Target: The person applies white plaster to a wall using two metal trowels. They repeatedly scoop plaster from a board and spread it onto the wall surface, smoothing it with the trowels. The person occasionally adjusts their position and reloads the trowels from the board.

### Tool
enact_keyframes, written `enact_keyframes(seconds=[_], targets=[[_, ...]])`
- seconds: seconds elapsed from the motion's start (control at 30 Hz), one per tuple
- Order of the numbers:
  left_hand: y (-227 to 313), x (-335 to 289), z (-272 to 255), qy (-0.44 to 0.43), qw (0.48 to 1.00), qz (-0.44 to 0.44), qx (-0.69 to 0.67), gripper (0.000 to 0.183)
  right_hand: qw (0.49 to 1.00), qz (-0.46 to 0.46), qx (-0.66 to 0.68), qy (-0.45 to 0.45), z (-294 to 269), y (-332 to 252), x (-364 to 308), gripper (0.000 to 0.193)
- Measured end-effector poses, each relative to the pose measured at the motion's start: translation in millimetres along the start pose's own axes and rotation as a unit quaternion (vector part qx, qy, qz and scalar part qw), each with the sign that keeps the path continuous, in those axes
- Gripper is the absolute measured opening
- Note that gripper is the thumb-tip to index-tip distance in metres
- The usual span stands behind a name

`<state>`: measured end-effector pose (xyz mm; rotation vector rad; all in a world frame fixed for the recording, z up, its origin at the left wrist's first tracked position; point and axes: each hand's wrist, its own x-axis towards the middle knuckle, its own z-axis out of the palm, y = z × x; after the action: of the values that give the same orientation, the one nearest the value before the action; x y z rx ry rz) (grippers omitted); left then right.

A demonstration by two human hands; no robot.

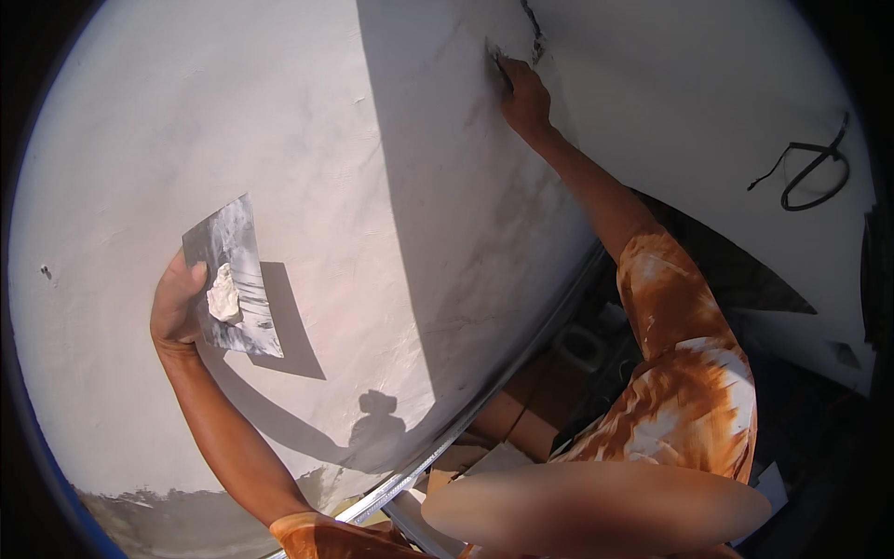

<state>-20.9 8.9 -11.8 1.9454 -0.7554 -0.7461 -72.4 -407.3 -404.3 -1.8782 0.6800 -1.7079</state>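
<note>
My left hand grips a flat rectangular metal plate by its left edge, thumb on its front face. The plate is smeared grey and white, and a lump of white putty sticks to it. High up near the wall corner, my right hand is closed around a putty knife, seen only as a narrow dark edge. It is at the white wall, beside a dark rough crack in the corner.
A black cable loops out of the right-hand wall. Below run a metal rail and cardboard boxes. Bare grey surface shows along the wall's lower left. A sharp shadow edge splits the wall into sunlit and shaded parts.
</note>
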Motion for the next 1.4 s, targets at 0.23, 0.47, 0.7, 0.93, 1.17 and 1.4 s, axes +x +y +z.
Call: enact_keyframes(seconds=[0.23, 0.47, 0.7, 0.93, 1.17, 1.4], targets=[[-1.2, -0.9, -3.4, 0.011, 1.000, -0.002, 0.008, 0.067, 0.884, 0.438, 0.026, -0.160, -21.4, 22.0, 22.8, 0.036], [1.0, 0.5, 0.3, -0.004, 1.000, -0.006, -0.011, 0.065, 0.981, 0.135, 0.039, -0.136, -11.2, -51.4, 64.6, 0.031], [-0.4, -0.7, -0.5, 0.005, 1.000, -0.008, -0.014, 0.065, 0.979, -0.190, 0.080, 0.001, -10.2, 26.0, 101.8, 0.051], [-1.8, -2.8, -1.5, 0.016, 1.000, -0.002, -0.020, 0.065, 0.981, -0.132, 0.084, -0.115, -6.2, 98.5, -51.9, 0.059], [-3.5, -2.1, -3.4, 0.013, 1.000, 0.007, -0.020, 0.065, 0.992, 0.086, 0.088, 0.006, 18.4, 83.0, -18.8, 0.055], [-2.2, -2.6, 0.5, 0.001, 1.000, 0.010, -0.021, 0.059, 0.994, 0.063, 0.021, -0.089, 3.2, 38.5, -78.5, 0.045]])
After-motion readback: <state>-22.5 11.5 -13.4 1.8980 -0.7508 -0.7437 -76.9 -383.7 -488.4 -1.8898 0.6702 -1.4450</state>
